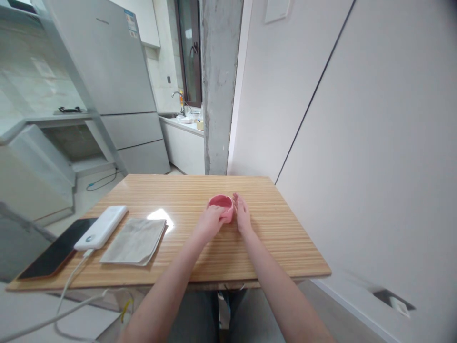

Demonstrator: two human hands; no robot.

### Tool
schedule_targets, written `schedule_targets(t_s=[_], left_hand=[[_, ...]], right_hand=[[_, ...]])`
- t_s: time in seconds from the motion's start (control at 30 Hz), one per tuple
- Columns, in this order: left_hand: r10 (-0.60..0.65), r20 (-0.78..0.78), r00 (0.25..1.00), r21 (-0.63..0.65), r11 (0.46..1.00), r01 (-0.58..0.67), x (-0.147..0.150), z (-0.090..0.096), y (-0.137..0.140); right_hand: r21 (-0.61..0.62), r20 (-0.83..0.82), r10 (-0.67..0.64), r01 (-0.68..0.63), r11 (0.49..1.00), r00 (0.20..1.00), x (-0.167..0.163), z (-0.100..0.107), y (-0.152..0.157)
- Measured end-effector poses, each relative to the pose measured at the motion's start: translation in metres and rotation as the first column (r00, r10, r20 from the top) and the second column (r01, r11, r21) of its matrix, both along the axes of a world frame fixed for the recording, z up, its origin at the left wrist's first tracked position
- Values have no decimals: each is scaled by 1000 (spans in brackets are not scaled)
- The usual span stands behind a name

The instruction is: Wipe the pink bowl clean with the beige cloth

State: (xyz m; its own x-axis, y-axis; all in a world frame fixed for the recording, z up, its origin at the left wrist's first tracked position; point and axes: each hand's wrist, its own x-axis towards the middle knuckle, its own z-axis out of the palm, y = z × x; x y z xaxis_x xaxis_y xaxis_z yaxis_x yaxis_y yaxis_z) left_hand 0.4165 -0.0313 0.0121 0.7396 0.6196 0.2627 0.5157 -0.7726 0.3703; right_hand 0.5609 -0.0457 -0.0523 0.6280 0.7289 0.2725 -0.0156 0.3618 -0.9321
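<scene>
A small round pink bowl [227,216] stands upright near the middle of the wooden table [185,190]. My left hand [213,218] is closed on its near left rim, with the fingers reaching over the edge. Part of the bowl's near side is hidden behind those fingers. Along the bowl's right side my right hand [243,215] is held with its fingers stretched out and nothing in it. It is very close to the bowl's wall; I cannot tell whether it touches.
Left on the table lie a folded grey cloth [137,240], a white power bank [102,228] with a cable [73,274], and a dark flat board [53,255]. A white wall [339,143] rises at the right. Beyond stand a fridge [103,62] and a concrete pillar [219,90].
</scene>
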Motion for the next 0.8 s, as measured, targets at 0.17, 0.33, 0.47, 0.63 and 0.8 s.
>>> schedule_targets(t_s=[0.17,0.33,0.47,0.63,0.8], left_hand=[[-38,15,999,32,999,38,8,-14,-12],[-62,5,998,54,997,62,1,-22,-5],[-77,3,997,51,996,77,0,-19,-6],[-24,119,993,67,998,17,-49,8,-11],[687,85,722,80,717,-692,-177,7,12]], right_hand=[[-54,29,18,-16,998,999,3,-4,2],[-78,-17,65,-67,995,998,4,-14,11],[-66,-31,84,-86,994,996,5,-17,12],[-115,10,82,-80,990,997,6,-19,13],[-144,8,36,-35,989,999,6,-18,12]])
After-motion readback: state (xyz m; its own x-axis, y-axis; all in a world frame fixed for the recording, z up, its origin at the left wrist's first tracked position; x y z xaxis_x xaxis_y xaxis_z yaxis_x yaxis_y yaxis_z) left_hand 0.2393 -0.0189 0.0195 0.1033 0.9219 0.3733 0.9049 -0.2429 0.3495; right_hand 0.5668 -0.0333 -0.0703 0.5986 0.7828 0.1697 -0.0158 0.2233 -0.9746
